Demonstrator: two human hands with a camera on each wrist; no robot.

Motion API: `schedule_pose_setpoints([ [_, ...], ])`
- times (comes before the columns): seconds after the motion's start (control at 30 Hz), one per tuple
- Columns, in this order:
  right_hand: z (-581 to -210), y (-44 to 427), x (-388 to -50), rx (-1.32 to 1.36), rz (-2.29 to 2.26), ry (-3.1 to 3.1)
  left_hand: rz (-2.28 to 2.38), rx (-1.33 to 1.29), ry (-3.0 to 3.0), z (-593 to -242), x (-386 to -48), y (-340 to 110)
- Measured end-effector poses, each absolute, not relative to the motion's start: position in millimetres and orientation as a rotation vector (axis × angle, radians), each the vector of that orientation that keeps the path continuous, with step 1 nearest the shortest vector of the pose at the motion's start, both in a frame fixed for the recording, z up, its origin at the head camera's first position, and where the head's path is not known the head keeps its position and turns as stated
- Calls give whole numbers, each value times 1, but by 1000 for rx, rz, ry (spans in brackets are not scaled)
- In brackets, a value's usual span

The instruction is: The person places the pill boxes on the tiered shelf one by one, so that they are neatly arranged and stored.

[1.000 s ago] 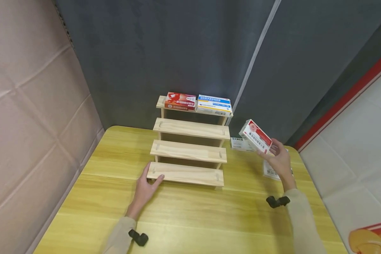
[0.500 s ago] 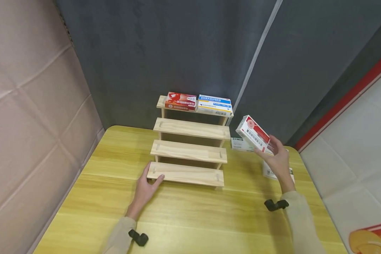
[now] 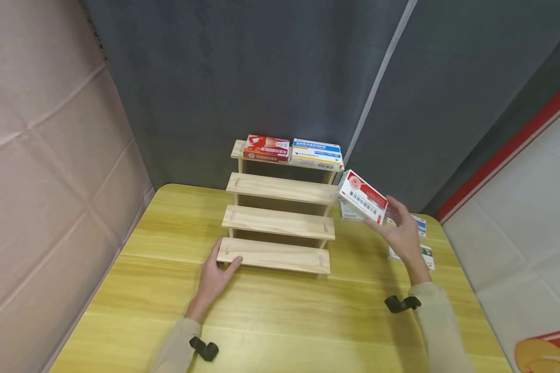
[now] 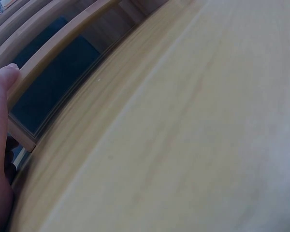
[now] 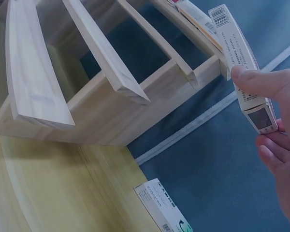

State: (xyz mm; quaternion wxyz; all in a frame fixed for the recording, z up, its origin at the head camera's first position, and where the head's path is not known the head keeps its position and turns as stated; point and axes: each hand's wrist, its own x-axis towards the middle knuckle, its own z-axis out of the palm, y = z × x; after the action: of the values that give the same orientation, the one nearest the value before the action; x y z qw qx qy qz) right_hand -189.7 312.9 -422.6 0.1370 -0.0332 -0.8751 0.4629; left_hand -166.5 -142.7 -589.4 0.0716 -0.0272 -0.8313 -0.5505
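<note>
A stepped wooden rack (image 3: 280, 223) stands on the table. My left hand (image 3: 213, 280) grips the left end of its lowest step, thumb at the front edge; the left wrist view shows the thumb (image 4: 7, 75) against the wood. In the air right of the rack, my right hand (image 3: 401, 233) holds a tilted red and white medicine box (image 3: 361, 197) between thumb and fingers. In the right wrist view that box (image 5: 237, 58) shows its printed white side. On the top step lie a red medicine box (image 3: 266, 149) and a blue and white medicine box (image 3: 316, 154), side by side.
Behind the held box, a white medicine box (image 3: 350, 212) lies on the table (image 3: 280, 321), partly hidden. Further right are a blue and white box (image 3: 420, 225) and a green and white box (image 3: 427, 256), partly covered by my right hand. A dark curtain (image 3: 242, 67) hangs behind.
My right hand has moved left toward the rack with the red and white medicine box, uncovering more of the boxes at the right. My left hand has stayed on the lowest step.
</note>
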Motion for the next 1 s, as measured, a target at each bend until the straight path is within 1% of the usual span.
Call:
schedule_pose_setpoints([
  [0.63, -427, 300, -193, 61, 1279, -2500, -1665, -71, -2503, -589, -167, -143],
  [1.0, -426, 279, -202, 146, 1298, -2490, -1656, -70, -2506, -590, -166, -143],
])
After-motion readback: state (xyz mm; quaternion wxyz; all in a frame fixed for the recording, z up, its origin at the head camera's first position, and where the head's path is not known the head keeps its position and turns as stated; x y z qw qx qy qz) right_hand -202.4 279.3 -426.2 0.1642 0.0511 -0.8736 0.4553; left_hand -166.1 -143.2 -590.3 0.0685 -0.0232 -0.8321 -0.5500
